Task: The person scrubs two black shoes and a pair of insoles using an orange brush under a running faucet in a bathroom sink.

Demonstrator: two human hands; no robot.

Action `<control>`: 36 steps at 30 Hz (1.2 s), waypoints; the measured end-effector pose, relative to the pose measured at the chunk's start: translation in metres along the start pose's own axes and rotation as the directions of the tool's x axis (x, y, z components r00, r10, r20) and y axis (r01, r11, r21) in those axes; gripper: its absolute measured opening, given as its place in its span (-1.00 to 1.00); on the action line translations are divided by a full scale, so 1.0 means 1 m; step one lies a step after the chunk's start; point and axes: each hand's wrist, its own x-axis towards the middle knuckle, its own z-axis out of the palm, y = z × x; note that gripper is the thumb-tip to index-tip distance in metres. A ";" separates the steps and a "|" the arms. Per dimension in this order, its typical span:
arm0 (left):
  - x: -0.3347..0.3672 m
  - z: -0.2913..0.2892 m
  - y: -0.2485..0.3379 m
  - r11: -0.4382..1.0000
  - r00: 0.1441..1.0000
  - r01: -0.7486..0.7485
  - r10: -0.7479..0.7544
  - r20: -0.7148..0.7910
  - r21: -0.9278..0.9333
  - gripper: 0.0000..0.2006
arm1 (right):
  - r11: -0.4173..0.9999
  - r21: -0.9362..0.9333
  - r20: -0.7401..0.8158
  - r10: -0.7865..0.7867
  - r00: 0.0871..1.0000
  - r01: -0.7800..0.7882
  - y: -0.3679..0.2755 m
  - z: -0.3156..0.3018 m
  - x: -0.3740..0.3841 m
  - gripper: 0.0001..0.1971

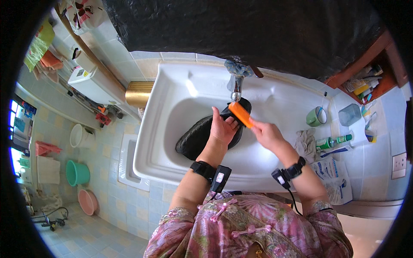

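In the white sink [163,112] lies a black, soft-looking piece [198,139] with a rounded edge, shaped somewhat like a shoe or small bag; I cannot tell which. My left hand [222,130] rests over it, palm up, the thumb stretched away and the fingers slightly bent beside a dark fold. Gripped in my right hand [267,134] is an orange scrub brush [241,114]. Its far end reaches above the fold, under the chrome tap [235,88]; its bristles are hidden. No water stream can be made out.
Right of the basin stand a green cup [316,116] and a clear container [349,115], near a grey cloth [305,145] and green tubes [331,142]. Black sheeting [241,30] hangs behind the tap. Green [78,173] and pink [88,202] buckets are on the left.
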 end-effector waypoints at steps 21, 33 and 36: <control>-0.001 -0.024 0.047 0.979 0.979 -0.196 0.191 -0.075 -0.063 -0.37 | 0.982 0.077 -0.202 -0.153 0.967 0.171 0.057 0.093 -0.030 -0.62; 0.001 -0.056 0.053 0.988 0.935 -0.124 0.147 -0.323 0.090 -0.70 | 0.967 0.094 -0.230 -0.212 0.950 0.238 0.052 0.097 -0.012 -0.60; 0.007 -0.056 0.049 0.982 0.915 -0.170 0.190 -0.357 0.087 -0.69 | 0.996 0.057 -0.109 -0.062 0.992 0.069 0.072 0.080 -0.026 -0.60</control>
